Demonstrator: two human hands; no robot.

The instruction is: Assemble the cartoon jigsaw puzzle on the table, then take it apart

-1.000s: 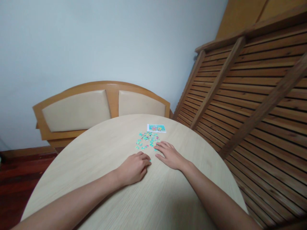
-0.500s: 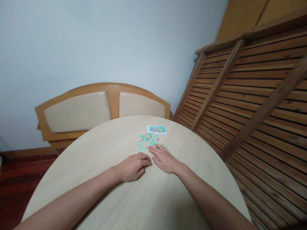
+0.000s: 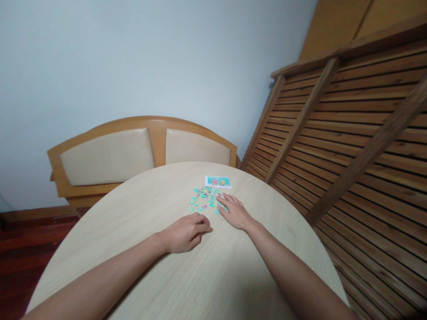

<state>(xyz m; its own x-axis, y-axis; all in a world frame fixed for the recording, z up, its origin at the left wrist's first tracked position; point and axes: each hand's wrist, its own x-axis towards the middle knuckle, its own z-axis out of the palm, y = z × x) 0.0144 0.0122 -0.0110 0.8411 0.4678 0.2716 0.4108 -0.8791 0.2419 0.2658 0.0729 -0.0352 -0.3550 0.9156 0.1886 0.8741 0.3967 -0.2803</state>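
Observation:
Small jigsaw puzzle pieces [image 3: 204, 194], mostly turquoise with bits of pink and yellow, lie scattered on the round pale wooden table [image 3: 153, 195]. My right hand [image 3: 235, 212] rests palm down at the right edge of the pieces, fingers stretched out, its fingertips touching or covering a few of them. Nearer to me, my left hand [image 3: 187, 232] lies on the table with its fingers curled and thumb close to the index finger. Whether a piece is between those fingers is hidden. Behind the pieces lies a flat picture card [image 3: 218, 182] with cartoon figures on turquoise.
A wooden headboard [image 3: 156, 146] with cream padded panels stands behind the table against a pale wall [image 3: 140, 58]. On the right leans a large slatted wooden frame [image 3: 336, 146], close to the table edge. Dark red floor [image 3: 33, 253] shows at the lower left.
My right hand has moved away from my left hand, forward and slightly right, uncovering some pieces near its fingertips. My left hand has stayed almost still.

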